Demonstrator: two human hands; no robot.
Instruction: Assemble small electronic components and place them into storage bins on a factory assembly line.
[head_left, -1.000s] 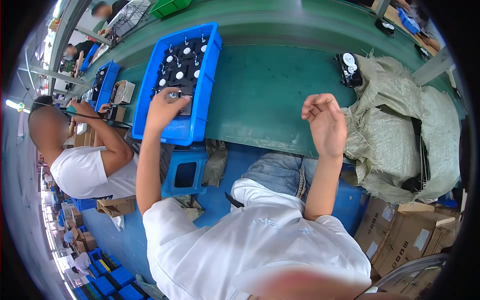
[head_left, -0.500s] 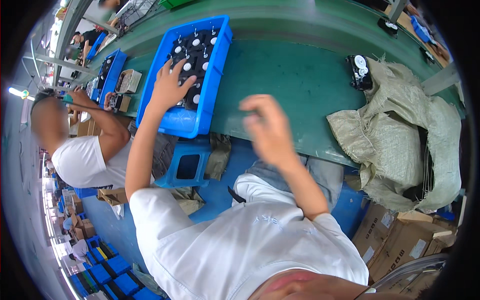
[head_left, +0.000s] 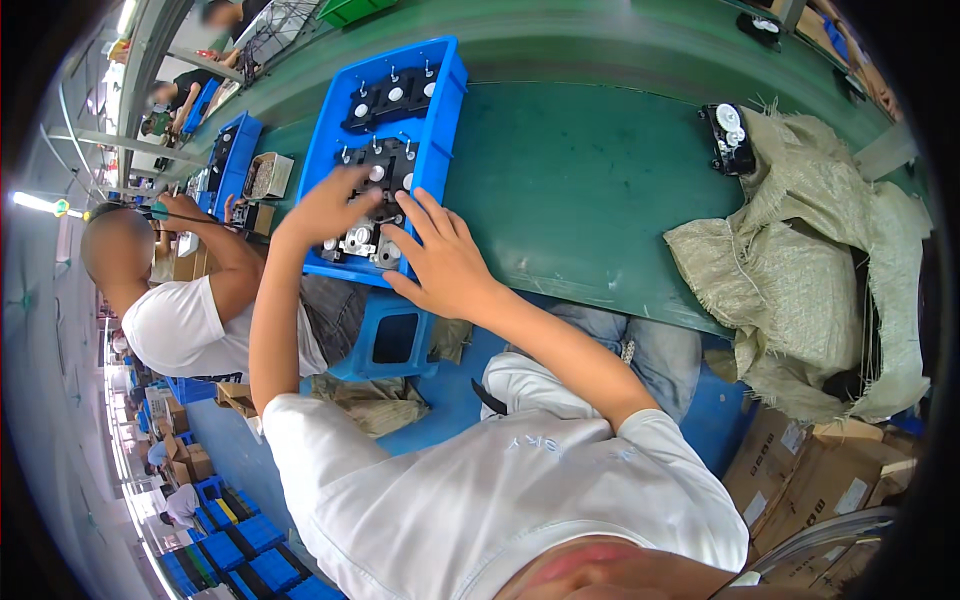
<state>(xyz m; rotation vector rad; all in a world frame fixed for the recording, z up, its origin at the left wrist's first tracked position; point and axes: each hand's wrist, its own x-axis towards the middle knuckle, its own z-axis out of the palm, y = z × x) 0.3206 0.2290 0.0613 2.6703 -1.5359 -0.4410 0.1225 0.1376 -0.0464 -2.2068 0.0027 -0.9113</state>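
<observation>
The blue plastic bin [head_left: 452,120] stands on the green workbench, holding rows of black plastic gear units [head_left: 385,97] with white round gears and upright metal pins. My left hand [head_left: 325,212] is over the bin's near left part, against the units there. Its fingers are partly blurred, with the thumb standing apart. Beside it, my right hand [head_left: 445,262] reaches across the bin's near right edge, fingers spread, tips at the units. Between my hands, nearer units [head_left: 358,240] show pale round parts. Both hands partly hide the units under them.
A lone black gear unit [head_left: 730,138] with white gears lies at the right, next to a crumpled woven sack [head_left: 790,290]. Cardboard boxes [head_left: 790,480] stand below it. On the left, a co-worker [head_left: 190,310] sits near another blue bin [head_left: 240,150] and a blue stool [head_left: 385,340].
My right hand has swung left to the bin. My left hand has drawn nearer to me. A gap has opened behind the middle units, and units now cover the bin's near end.
</observation>
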